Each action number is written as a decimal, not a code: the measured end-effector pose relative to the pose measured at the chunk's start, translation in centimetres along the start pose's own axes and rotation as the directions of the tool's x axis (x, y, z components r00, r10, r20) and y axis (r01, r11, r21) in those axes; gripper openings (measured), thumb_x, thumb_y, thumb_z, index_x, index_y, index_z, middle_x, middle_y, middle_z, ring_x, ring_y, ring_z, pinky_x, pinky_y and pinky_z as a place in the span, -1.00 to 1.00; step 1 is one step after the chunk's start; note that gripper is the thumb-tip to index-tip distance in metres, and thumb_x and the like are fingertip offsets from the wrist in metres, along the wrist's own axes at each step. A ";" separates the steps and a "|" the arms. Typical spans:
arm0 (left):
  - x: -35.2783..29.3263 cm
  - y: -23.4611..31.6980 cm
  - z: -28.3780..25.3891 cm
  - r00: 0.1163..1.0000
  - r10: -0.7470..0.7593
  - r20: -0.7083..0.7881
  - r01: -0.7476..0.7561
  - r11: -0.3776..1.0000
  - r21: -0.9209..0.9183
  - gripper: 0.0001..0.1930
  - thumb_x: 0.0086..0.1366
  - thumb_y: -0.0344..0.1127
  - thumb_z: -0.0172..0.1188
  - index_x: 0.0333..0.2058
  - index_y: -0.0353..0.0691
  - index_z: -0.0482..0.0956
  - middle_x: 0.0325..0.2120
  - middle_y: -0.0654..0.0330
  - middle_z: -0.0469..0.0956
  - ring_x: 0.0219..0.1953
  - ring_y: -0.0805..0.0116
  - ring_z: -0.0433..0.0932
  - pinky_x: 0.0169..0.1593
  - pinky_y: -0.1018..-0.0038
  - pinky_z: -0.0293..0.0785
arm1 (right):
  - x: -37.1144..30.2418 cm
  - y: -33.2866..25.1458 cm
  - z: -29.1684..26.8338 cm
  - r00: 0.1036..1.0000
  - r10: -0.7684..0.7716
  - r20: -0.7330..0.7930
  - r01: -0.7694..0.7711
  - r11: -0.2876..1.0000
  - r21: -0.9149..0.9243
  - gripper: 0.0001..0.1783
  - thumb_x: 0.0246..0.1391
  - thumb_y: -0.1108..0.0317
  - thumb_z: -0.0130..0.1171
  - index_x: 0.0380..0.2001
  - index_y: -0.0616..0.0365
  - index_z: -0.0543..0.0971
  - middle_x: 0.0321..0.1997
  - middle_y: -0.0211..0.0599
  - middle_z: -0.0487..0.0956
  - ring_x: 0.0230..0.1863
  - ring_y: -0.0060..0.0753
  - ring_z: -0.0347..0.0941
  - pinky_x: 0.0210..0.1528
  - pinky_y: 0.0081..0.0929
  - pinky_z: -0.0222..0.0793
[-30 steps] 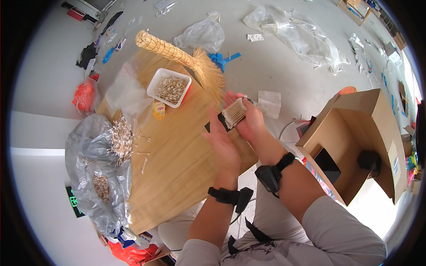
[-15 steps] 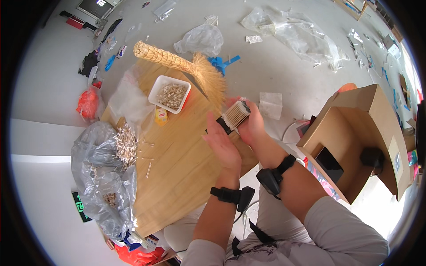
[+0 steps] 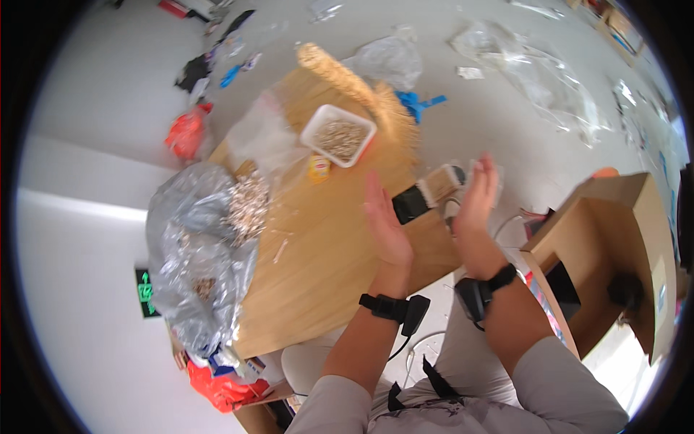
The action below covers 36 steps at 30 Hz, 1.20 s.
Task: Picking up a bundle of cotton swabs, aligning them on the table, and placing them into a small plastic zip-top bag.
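Right hand (image 3: pixel 476 195), against cotton-swab bundle (image 3: pixel 439 184) half a second ago, now drawn off just beside it, palm inward. Left hand (image 3: pixel 388 220) likewise flat, fingers extended. Each grip wide, holding nothing. Bundle lies between hands at right edge of tabletop (image 3: pixel 325 253), black flat piece (image 3: pixel 410 205) showing at its left end. Bundle seems released, both hands free; blur hides whether swabs sit even.

You've got a light-brown bench (image 3: pixel 325 253), pale tan swab bundle (image 3: pixel 440 186), black slab (image 3: pixel 410 205), white tub (image 3: pixel 323 119), yellow packet (image 3: pixel 319 168), straw-yellow broom (image 3: pixel 392 119), grey bag (image 3: pixel 189 210), brown carton (image 3: pixel 656 239). Your shirt (image 3: pixel 551 380) is light grey with a dark print (image 3: pixel 450 411); your wrist straps (image 3: pixel 387 307) are black.
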State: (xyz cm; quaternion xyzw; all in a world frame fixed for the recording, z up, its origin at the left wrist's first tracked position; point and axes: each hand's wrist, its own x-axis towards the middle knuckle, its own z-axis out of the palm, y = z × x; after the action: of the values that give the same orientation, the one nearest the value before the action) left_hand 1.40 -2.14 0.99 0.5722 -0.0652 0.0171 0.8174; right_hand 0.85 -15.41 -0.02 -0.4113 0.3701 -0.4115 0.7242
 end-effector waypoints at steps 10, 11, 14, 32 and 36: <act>1.8 7.9 -21.6 0.928 0.284 0.241 -0.269 0.065 0.961 -0.56 0.39 -0.46 0.11 0.23 -0.29 0.42 0.26 -0.07 0.40 0.30 -0.10 0.37 0.36 0.07 0.29 | -5.6 -0.1 0.7 0.536 0.030 0.844 0.198 0.967 -0.160 -0.77 0.32 0.56 -0.09 -0.23 0.19 0.59 -0.56 -0.51 0.44 -0.51 -0.71 0.34 -0.43 -0.63 0.26; 2.4 8.8 -23.6 0.927 0.289 0.240 -0.265 0.052 0.963 -0.56 0.39 -0.46 0.11 0.23 -0.29 0.42 0.26 -0.07 0.40 0.30 -0.10 0.37 0.36 0.07 0.29 | -6.4 0.0 1.2 0.508 0.093 0.856 0.218 0.948 -0.232 -0.80 0.27 0.56 -0.05 -0.27 0.19 0.60 -0.62 -0.43 0.44 -0.57 -0.66 0.33 -0.48 -0.55 0.25; 4.7 11.2 -27.7 0.917 0.228 0.327 -0.296 -0.160 0.942 -0.52 0.29 -0.49 0.17 0.21 -0.20 0.45 0.23 -0.09 0.41 0.27 -0.16 0.38 0.31 0.05 0.33 | -7.3 -0.1 1.6 0.385 0.097 0.918 0.401 0.878 -0.261 -0.83 0.22 0.54 0.00 -0.27 0.16 0.60 -0.59 -0.28 0.50 -0.59 -0.48 0.40 -0.48 -0.44 0.29; 14.2 15.4 -32.7 0.976 0.138 0.168 -0.127 -0.265 0.956 -0.80 0.36 -0.32 0.20 -0.06 -0.03 0.63 -0.12 0.16 0.62 -0.16 -0.03 0.64 -0.11 0.13 0.59 | -8.1 1.2 3.3 0.378 0.085 0.922 0.432 0.865 -0.256 -0.83 0.15 0.55 0.02 -0.34 0.17 0.61 -0.64 -0.18 0.46 -0.66 -0.38 0.39 -0.52 -0.41 0.29; 12.9 16.2 -33.1 0.949 0.202 0.243 -0.232 -0.076 0.970 -0.84 0.32 -0.38 0.26 -0.13 -0.13 0.65 -0.22 0.12 0.63 -0.25 0.00 0.64 -0.17 0.20 0.59 | -8.3 1.2 3.4 0.365 0.118 0.924 0.431 0.858 -0.280 -0.83 0.15 0.55 0.01 -0.34 0.17 0.61 -0.66 -0.21 0.45 -0.66 -0.44 0.38 -0.52 -0.43 0.28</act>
State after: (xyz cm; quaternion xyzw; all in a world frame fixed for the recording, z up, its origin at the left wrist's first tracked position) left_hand 15.38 33.90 6.61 0.9638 -0.1321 0.1830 0.1423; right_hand 0.96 -6.54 1.90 -0.7686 -0.0491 -0.0764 0.6332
